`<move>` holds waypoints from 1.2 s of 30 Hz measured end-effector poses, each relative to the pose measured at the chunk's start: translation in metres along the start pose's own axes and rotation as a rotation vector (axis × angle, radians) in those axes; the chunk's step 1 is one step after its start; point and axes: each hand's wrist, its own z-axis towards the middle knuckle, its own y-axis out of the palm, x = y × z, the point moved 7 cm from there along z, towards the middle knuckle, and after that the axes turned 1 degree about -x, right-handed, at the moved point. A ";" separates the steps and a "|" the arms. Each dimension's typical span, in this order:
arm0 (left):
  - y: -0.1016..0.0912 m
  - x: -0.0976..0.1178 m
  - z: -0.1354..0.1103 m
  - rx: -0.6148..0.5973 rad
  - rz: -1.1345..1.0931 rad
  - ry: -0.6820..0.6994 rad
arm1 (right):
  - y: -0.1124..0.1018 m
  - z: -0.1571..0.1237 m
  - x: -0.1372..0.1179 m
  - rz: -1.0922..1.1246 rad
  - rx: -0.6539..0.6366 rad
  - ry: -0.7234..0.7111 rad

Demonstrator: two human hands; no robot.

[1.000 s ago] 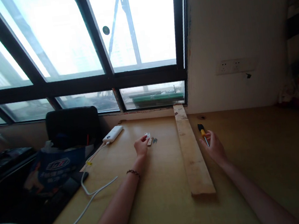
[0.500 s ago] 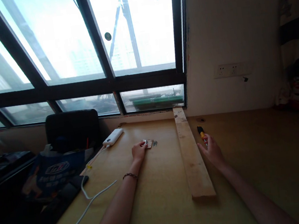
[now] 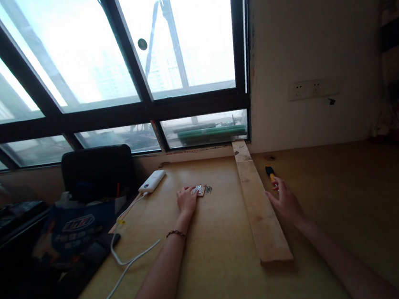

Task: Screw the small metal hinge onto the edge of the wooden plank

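Observation:
My left hand (image 3: 186, 201) lies on the wooden table (image 3: 218, 253), its fingertips touching a small metal hinge (image 3: 200, 189) with a few dark screws (image 3: 208, 190) beside it. The fingers look loosely spread, holding nothing. My right hand (image 3: 285, 203) rests open on the table just behind a yellow-and-black screwdriver (image 3: 270, 174), fingertips at its shaft. A long wooden plank (image 3: 260, 209) lies between the two hands, running from the window sill toward me.
A white power bank (image 3: 151, 181) with a white cable (image 3: 126, 263) lies at the table's left edge. A black chair (image 3: 97, 170) and a blue bag (image 3: 75, 228) stand left of the table. A wall socket (image 3: 313, 88) is on the right wall.
My left hand has lowered onto the table by the hinge. My right hand has let go of the screwdriver and drawn back slightly with its fingers opened.

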 end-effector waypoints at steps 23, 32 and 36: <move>0.005 0.025 -0.009 -0.042 0.058 0.220 | 0.010 -0.008 -0.003 -0.034 -0.147 0.189; -0.024 0.064 -0.029 0.178 -0.194 0.300 | 0.032 -0.027 0.010 -0.028 -0.306 0.440; -0.012 0.103 -0.056 -0.012 -0.508 0.206 | 0.035 -0.029 0.010 0.026 -0.274 0.425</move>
